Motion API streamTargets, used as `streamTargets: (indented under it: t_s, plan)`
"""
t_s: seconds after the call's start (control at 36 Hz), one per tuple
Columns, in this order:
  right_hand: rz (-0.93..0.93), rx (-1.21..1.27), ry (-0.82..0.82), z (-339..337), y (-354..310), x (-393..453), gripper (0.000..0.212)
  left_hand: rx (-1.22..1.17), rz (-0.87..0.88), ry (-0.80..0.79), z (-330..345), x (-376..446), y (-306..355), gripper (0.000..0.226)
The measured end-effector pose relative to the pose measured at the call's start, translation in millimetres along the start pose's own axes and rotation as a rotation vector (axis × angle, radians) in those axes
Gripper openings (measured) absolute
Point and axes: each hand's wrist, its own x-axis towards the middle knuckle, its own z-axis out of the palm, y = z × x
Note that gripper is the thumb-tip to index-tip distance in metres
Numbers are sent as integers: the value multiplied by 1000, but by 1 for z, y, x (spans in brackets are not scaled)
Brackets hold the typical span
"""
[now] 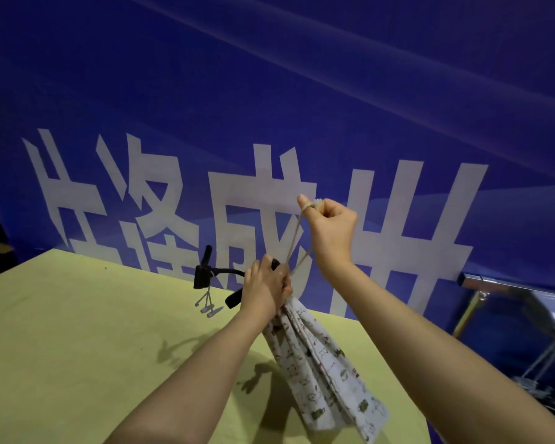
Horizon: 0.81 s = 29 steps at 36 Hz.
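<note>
A white drawstring cloth bag (321, 363) printed with small cartoon figures hangs above the yellow table (77, 347). My left hand (266, 290) grips its gathered neck, fingers curled tight round the cloth. A beige drawstring (297, 241) runs taut from the neck up and to the right. My right hand (329, 225) is raised above the left one and holds the string's end, which is looped round the outstretched finger while the other fingers are curled.
A black flexible clamp holder (205, 274) stands at the table's far edge, with small grey tags (209, 307) hanging from it. A blue banner (269, 107) with large white characters fills the background. Metal stand legs (481, 302) are at the right.
</note>
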Motion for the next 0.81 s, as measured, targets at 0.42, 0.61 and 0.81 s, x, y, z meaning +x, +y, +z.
streamTargets:
  t_s: [0.42, 0.61, 0.81]
  plan:
    - [44, -32, 51, -56, -8, -18, 41, -107, 163, -90, -6, -34, 53, 40]
    - [10, -34, 42, -120, -37, -21, 36, -43, 136, -139, -23, -50, 124, 38]
    - [17, -52, 20, -207, -67, -35, 36, -219, 132, -75, -39, -94, 204, 48]
